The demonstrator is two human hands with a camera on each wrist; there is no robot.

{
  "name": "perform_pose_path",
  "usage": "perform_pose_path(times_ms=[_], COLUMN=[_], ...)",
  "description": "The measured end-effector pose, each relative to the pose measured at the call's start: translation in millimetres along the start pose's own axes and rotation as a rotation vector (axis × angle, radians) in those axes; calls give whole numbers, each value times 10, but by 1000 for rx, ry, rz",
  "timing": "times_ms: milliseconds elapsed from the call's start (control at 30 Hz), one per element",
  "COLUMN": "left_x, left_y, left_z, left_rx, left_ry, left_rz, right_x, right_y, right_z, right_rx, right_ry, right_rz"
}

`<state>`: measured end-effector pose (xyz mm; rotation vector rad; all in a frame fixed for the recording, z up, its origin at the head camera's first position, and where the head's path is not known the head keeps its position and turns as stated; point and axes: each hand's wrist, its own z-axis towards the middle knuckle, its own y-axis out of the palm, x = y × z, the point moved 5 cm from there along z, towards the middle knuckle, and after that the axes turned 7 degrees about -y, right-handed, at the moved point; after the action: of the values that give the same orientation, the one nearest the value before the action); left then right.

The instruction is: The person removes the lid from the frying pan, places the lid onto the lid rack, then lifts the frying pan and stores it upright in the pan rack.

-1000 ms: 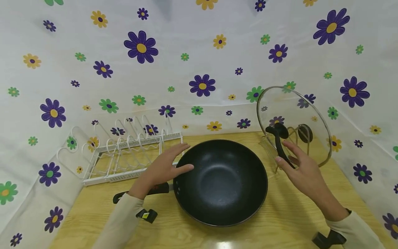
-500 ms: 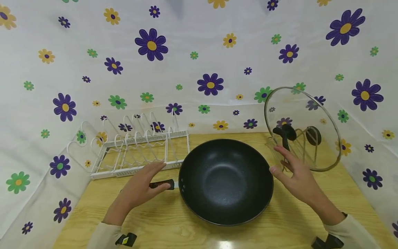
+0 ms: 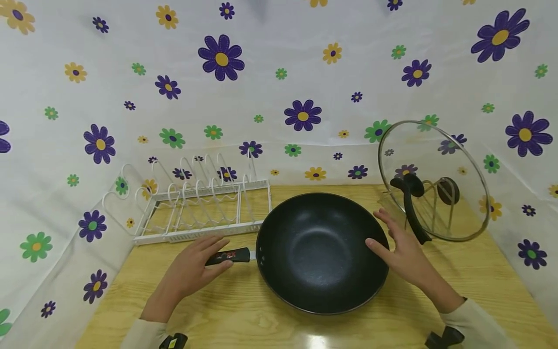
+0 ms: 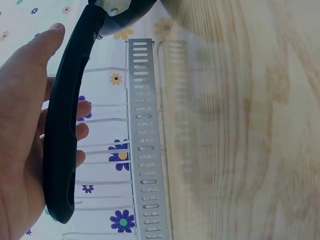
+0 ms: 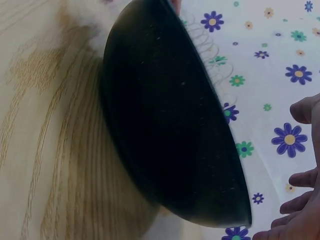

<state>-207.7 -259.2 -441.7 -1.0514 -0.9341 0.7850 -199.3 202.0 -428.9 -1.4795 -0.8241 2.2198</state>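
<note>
Head view shows a black wok (image 3: 321, 252) sitting on a wooden table (image 3: 392, 315), with the left hand (image 3: 192, 271) laid over the wok's handle (image 3: 228, 255), fingers loosely extended rather than wrapped round it. The right hand (image 3: 403, 254) is at the wok's right rim, fingers straight and spread, grasping nothing. Whether its fingertips actually touch the rim cannot be told from here.

Left wrist view adds what the head camera hides: the handle (image 4: 70, 115) lies across the open palm of the left hand (image 4: 22, 150), with the fingers reaching past it on the far side, not closed round it. Right wrist view shows the wok's dark underside (image 5: 170, 120) resting on the table, and the right hand's fingers (image 5: 300, 200) just beside the rim, slightly bent.

Farther back, a white wire rack (image 3: 196, 208) stands left of the wok, and a glass lid (image 3: 433, 182) stands upright in a holder to the right, before a flowered cloth (image 3: 279, 72).
</note>
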Motion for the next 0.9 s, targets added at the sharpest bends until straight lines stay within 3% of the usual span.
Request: perform_pose_path(times_ms=[433, 900], left_x=[-18, -68], left_y=[36, 54], left_z=[-2, 2], left_rx=[41, -71], left_ry=[44, -49], left_rz=[10, -3], right_x=[240, 395], right_y=[104, 140], right_z=[157, 242], right_rx=[-28, -43], right_ry=[161, 274], right_rz=[-76, -6])
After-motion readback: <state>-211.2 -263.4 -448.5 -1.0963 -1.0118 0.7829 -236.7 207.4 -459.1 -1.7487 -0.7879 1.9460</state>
